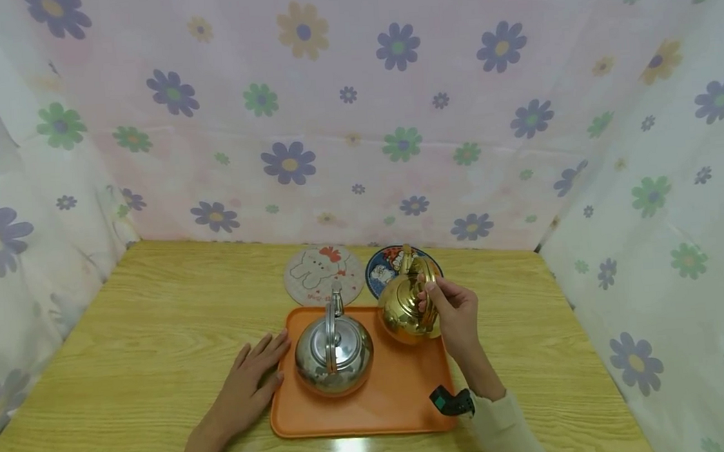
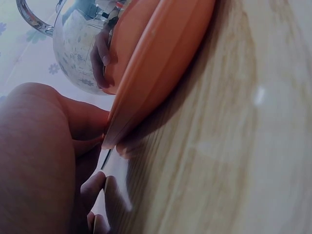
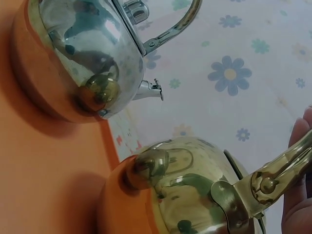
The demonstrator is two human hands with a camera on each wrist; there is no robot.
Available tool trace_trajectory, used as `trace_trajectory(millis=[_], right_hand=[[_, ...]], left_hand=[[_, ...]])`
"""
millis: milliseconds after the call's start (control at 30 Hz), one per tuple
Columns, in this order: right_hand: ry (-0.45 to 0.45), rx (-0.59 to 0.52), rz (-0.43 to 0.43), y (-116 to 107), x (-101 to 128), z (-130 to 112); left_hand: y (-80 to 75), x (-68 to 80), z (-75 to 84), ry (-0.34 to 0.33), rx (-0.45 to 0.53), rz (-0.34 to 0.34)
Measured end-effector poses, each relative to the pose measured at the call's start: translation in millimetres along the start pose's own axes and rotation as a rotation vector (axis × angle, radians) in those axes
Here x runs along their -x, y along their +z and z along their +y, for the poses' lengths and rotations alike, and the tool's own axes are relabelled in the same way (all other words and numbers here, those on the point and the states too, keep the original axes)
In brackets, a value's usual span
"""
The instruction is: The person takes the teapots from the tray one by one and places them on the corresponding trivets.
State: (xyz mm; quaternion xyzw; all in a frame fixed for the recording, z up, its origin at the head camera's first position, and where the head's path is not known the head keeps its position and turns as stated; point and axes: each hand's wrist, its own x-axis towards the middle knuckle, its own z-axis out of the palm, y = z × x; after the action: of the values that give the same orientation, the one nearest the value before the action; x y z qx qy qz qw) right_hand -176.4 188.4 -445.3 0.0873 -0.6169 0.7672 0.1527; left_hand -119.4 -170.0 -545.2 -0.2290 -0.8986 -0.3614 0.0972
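My right hand (image 1: 459, 315) grips the upright handle of a shiny gold kettle (image 1: 398, 313), which is over the back right part of an orange tray (image 1: 404, 403). Whether its base touches the tray cannot be told. In the right wrist view the gold kettle (image 3: 190, 195) appears close up, beside the silver kettle (image 3: 92, 53). That silver kettle (image 1: 310, 357) stands on the tray's left half, handle up and spout toward the back. My left hand (image 1: 247, 381) lies with extended fingers at the tray's left edge; the left wrist view shows fingers (image 2: 90, 119) touching the rim.
Behind the tray lie two round mats: a pale one with a bunny picture (image 1: 315, 274) and a dark blue patterned one (image 1: 379, 273), partly covered by the gold kettle. All this is on a wood-grain table (image 1: 158, 349), with flowered cloth (image 1: 343, 123) hanging behind and at both sides.
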Motion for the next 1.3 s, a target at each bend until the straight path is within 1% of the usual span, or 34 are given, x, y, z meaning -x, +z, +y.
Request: trace_trajectory(millis=[233, 400, 667, 1000, 1300], right_hand=[[0.018, -0.002, 0.023, -1, -2, 1], [0.027, -0.011, 0.029, -2, -3, 2], [0.006, -0.032, 0.025, 0, -7, 2], [0.018, -0.027, 0.032, 5, -10, 1], [0.020, -0.052, 0.064, 5, -13, 0]], left_hand=[[-1.7, -0.7, 2.6, -0.007, 0.015, -0.009], [-1.2, 0.6, 1.7, -0.007, 0.003, -0.004], [0.3, 1.8, -2.1, 0.000, -0.012, 0.001], [-1.9, 1.3, 1.9, -0.011, 0.002, 0.000], [-1.5, 1.6, 0.1, 0.001, 0.008, -0.002]])
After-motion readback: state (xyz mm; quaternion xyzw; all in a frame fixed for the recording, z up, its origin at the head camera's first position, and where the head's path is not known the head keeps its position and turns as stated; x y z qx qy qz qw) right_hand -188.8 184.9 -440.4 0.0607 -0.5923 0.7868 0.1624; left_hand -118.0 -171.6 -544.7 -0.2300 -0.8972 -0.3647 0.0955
